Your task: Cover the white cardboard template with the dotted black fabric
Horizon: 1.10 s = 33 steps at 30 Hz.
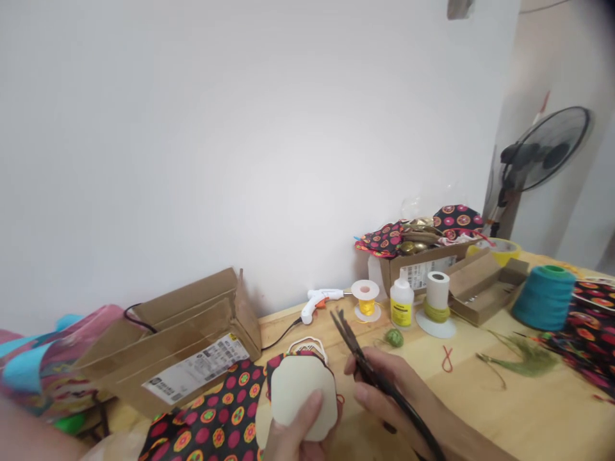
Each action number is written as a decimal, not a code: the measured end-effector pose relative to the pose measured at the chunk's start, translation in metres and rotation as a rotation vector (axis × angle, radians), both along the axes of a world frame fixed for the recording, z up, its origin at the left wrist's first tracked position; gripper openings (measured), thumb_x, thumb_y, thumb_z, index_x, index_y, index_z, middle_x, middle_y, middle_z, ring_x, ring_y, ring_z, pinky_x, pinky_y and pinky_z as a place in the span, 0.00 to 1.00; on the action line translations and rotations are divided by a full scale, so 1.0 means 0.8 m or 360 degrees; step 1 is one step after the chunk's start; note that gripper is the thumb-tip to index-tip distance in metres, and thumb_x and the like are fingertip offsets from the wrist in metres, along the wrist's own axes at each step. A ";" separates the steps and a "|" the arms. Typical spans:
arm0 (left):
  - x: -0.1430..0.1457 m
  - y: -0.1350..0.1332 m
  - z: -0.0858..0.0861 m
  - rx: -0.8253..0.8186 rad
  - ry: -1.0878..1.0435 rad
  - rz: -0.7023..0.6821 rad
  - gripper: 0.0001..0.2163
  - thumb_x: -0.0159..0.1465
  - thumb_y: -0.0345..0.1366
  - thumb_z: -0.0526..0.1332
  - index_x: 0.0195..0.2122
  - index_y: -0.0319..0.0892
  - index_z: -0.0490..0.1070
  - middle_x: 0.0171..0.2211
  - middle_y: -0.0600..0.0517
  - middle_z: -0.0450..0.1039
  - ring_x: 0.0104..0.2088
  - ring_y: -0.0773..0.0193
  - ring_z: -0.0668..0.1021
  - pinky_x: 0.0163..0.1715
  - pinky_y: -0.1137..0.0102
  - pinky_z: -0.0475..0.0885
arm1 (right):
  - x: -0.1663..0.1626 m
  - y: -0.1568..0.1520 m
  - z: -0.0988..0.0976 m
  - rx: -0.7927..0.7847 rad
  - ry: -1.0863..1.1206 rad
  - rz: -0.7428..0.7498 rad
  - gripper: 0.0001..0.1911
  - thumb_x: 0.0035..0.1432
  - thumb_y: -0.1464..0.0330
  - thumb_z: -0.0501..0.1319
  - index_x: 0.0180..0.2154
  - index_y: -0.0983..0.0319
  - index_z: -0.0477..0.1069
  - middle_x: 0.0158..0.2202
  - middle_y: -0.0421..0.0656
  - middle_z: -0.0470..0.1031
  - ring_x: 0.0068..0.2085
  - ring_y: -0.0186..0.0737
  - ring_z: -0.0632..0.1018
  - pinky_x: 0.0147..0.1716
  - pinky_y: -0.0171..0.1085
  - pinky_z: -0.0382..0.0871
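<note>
My left hand (293, 435) grips a cream, scalloped card shape (302, 394) with black patterned fabric wrapped round its back, thumb pressed on its face. My right hand (389, 387) is closed round a pair of black scissors (358, 349), whose blades point up and left, slightly parted, just right of the card. A piece of black fabric with pink and orange circles (211, 416) lies on the wooden table (528, 410) under and left of my left hand.
Along the wall stand an open cardboard box (177, 346), a white glue gun (319, 301), a yellow thread spool (366, 299), a glue bottle (401, 301), a ribbon spool (437, 301), and a box of fabric pieces (423, 246). A teal thread cone (545, 298) and a fan (538, 153) sit right.
</note>
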State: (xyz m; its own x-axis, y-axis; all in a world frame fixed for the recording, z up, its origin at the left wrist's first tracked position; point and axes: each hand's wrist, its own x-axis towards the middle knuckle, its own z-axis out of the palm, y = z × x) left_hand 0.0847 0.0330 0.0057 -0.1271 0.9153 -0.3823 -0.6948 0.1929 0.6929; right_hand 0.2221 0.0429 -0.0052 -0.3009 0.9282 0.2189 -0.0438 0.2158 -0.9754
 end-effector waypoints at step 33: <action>0.006 0.001 0.006 -0.0141 -0.0140 0.0046 0.18 0.53 0.18 0.56 0.44 0.39 0.63 0.22 0.51 0.77 0.25 0.58 0.79 0.24 0.69 0.76 | -0.006 -0.004 -0.007 0.0130 -0.0256 0.0119 0.16 0.48 0.57 0.58 0.28 0.65 0.66 0.21 0.35 0.54 0.23 0.30 0.56 0.21 0.30 0.51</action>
State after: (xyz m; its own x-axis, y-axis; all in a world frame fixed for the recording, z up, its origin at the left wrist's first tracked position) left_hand 0.0894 0.0338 0.0107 -0.1154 0.8739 -0.4722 -0.7583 0.2296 0.6101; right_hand 0.2176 0.0396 -0.0105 -0.4053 0.8832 0.2360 0.0924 0.2964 -0.9506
